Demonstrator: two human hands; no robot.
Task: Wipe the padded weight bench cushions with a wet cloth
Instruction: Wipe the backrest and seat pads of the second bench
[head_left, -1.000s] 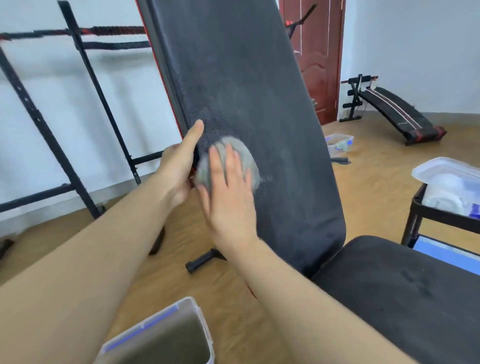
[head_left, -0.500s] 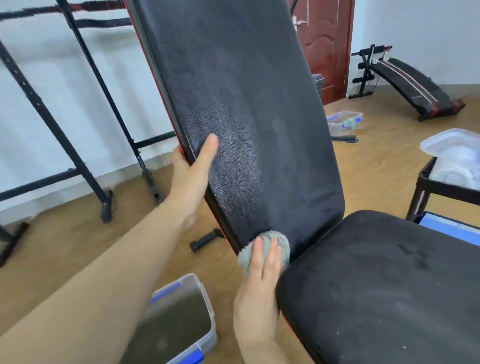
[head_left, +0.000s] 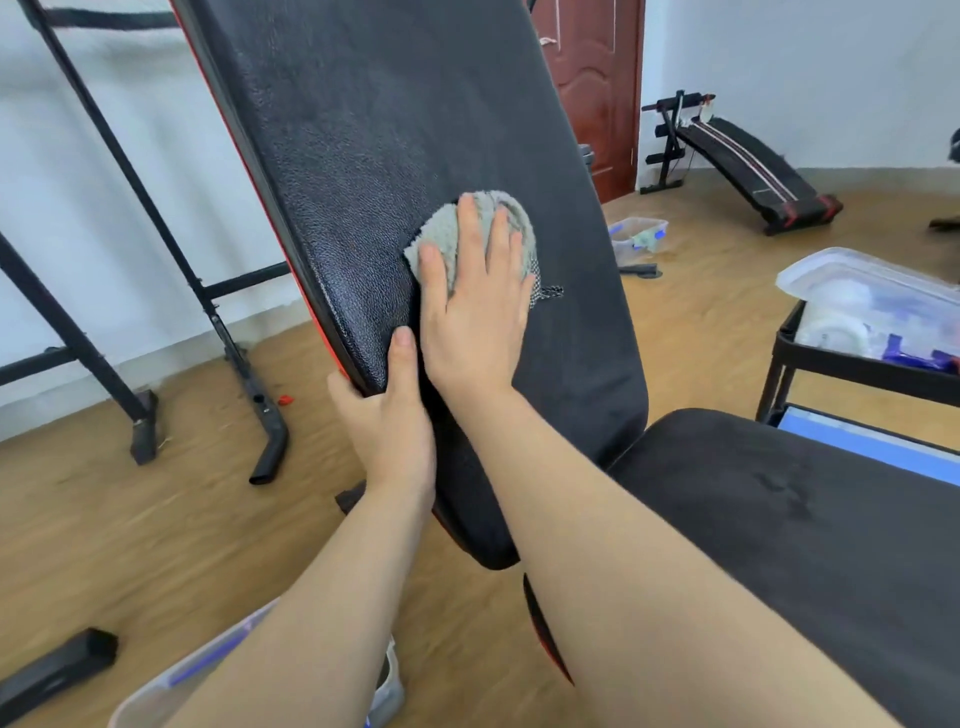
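The black padded backrest cushion (head_left: 395, 119) stands steeply inclined, with a red trim along its left edge. The black seat cushion (head_left: 810, 525) lies flat at the lower right. My right hand (head_left: 475, 306) presses a crumpled grey cloth (head_left: 511, 223) flat against the middle of the backrest, fingers spread over it. My left hand (head_left: 387, 415) grips the backrest's left edge just below, thumb on the front face.
A clear plastic tub with blue clips (head_left: 166, 696) sits on the wooden floor under my left forearm. A black metal rack (head_left: 218, 312) stands at the left wall. A black cart holding a clear container (head_left: 862, 296) stands at the right. A sit-up bench (head_left: 748, 161) and a small tub (head_left: 636, 236) lie further back.
My right hand has slid the cloth up from the backrest's bottom edge to its middle. My left hand has moved lower along the left edge.
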